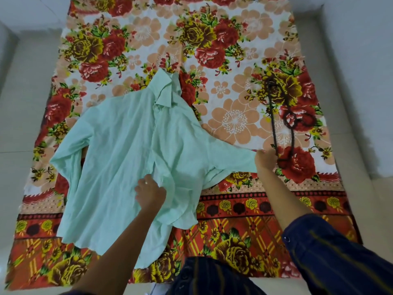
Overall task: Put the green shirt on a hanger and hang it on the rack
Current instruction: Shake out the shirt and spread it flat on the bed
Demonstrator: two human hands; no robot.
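The pale green shirt (119, 145) lies spread out, front up, on a flowered cloth, its collar pointing away from me. My left hand (150, 192) is closed on the shirt's front placket near its middle. My right hand (264, 159) pinches the cuff end of the shirt's right-side sleeve, which is stretched out toward the right. A dark hanger (282, 122) lies flat on the cloth just beyond my right hand, its hook pointing away from me. No rack is in view.
The flowered cloth (234, 50) covers a pale tiled floor (361, 103) that shows on both sides. My dark striped sleeves and clothing (331, 252) fill the lower right corner.
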